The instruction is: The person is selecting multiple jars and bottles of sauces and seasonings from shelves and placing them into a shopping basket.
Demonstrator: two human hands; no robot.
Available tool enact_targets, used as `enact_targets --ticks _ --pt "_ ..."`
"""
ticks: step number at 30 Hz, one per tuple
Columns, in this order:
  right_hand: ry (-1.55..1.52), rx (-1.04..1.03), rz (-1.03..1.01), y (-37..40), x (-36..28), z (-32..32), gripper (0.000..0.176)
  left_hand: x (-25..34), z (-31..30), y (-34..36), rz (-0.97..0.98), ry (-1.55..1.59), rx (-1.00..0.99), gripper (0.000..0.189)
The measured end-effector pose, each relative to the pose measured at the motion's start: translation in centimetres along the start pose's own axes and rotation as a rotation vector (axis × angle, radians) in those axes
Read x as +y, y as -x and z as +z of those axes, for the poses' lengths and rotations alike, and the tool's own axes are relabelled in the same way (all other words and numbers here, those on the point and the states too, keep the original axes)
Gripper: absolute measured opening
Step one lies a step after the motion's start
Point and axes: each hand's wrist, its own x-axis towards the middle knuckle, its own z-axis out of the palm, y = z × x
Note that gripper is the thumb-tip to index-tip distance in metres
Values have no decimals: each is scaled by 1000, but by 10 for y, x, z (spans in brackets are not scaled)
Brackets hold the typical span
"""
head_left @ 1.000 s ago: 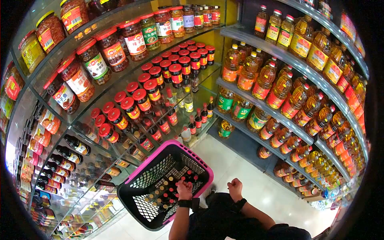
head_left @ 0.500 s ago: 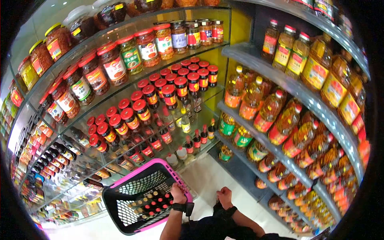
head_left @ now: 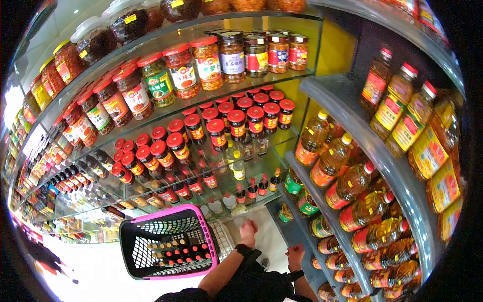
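Observation:
My left hand (head_left: 248, 233) is in front of my body, off the basket and to the right of its pink edge. Its fingers are loosely curled, with nothing visible in them. My right hand (head_left: 296, 255) is lower and further right, near the grey shelves, its fingers curled with nothing visible in them. Dark bands are on both wrists. A black shopping basket with a pink rim (head_left: 207, 235) is at my left. Inside it lie several dark bottles (head_left: 183, 253), some with red caps and some with gold-coloured caps.
Glass shelves (head_left: 201, 98) ahead carry jars and red-capped sauce jars (head_left: 216, 133). Grey shelves (head_left: 367, 118) curve along the right with oil bottles (head_left: 349, 183). Pale floor (head_left: 256, 221) shows between the shelf units. A dark figure (head_left: 43, 254) is at the far left.
My left hand has let go of the basket's pink edge and moved right. My right hand has shifted slightly right and down. The view has turned, bringing the right-hand shelves closer.

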Motion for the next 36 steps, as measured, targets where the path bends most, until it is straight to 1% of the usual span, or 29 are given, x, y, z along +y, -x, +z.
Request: enact_targets --ticks 1,2,3,4,5,7,9,10,11,13,14,15,16,17,18,19,21,22,23,25,26,28,30,31,32,33,34,35,36 --pt "6 -13 -1 -7 -3 8 14 6 2 -10 65 57 -2 27" --pt "-154 -149 73 -15 -4 17 15 12 5 -23 68 68 6 27" --pt "-314 -284 149 -23 -5 28 18 20 8 -37 176 81 34 28" --pt "-306 -295 150 -37 -7 43 18 28 10 -53 285 94 63 30" --pt "18 -358 -131 -54 -14 62 20 40 13 -69 284 101 71 30" --pt "666 -458 -696 -93 -21 102 22 70 18 -102 539 133 181 28" --pt "424 -380 -130 -168 10 139 22 101 16 -134 565 105 232 25" --pt "441 -454 -383 -152 -32 172 22 117 15 -146 592 72 279 25" --pt "454 -522 -636 -123 -99 220 23 131 14 -154 589 74 281 25" --pt "480 -610 -658 -117 -152 281 26 162 17 -165 728 -19 361 29" --pt "489 -611 -518 -115 -170 307 33 194 30 -147 721 40 382 38" --pt "495 -610 -379 -115 -178 327 41 195 28 -159 713 38 380 38" --pt "500 -604 -374 -126 -167 345 41 194 22 -180 858 -49 378 42" --pt "720 -427 -673 -147 -144 367 49 189 14 -205 1001 -140 374 47" --pt "933 -231 -966 -159 -132 381 58 175 5 -239 985 -56 339 52" --pt "940 -230 -959 -157 -137 388 58 176 6 -237 976 -60 337 52" --pt "680 -374 -884 -152 -154 409 71 194 8 -226 948 -279 440 41" --pt "544 -386 -865 -159 -147 417 67 203 8 -223 947 -282 443 41" --pt "550 -390 -865 -147 -166 421 67 208 9 -224 961 -273 407 44" --pt "574 -552 -433 -105 -227 430 58 215 9 -222 970 -261 374 47" --pt "580 -555 -432 -120 -213 432 58 219 8 -219 932 -286 355 42" --pt "545 -537 -469 -155 -173 438 37 221 5 -224 895 -318 339 37" --pt "535 -516 -508 -147 -183 438 35 217 4 -239 974 -257 397 27" --pt "524 -490 -550 -142 -189 437 34 215 3 -243 973 -258 400 27" --pt "525 -489 -549 -155 -178 439 34 215 2 -246 872 -188 349 28" --pt "617 -457 -594 -177 -155 441 34 214 1 -250 770 -118 298 29" --pt "708 -425 -639 -190 -141 439 35 207 -4 -263 768 -119 298 29" --pt "709 -424 -637 -193 -140 434 35 195 -13 -284 802 -223 331 31" --pt "748 -445 -607 -195 -139 431 31 196 -14 -285 834 -327 363 33"
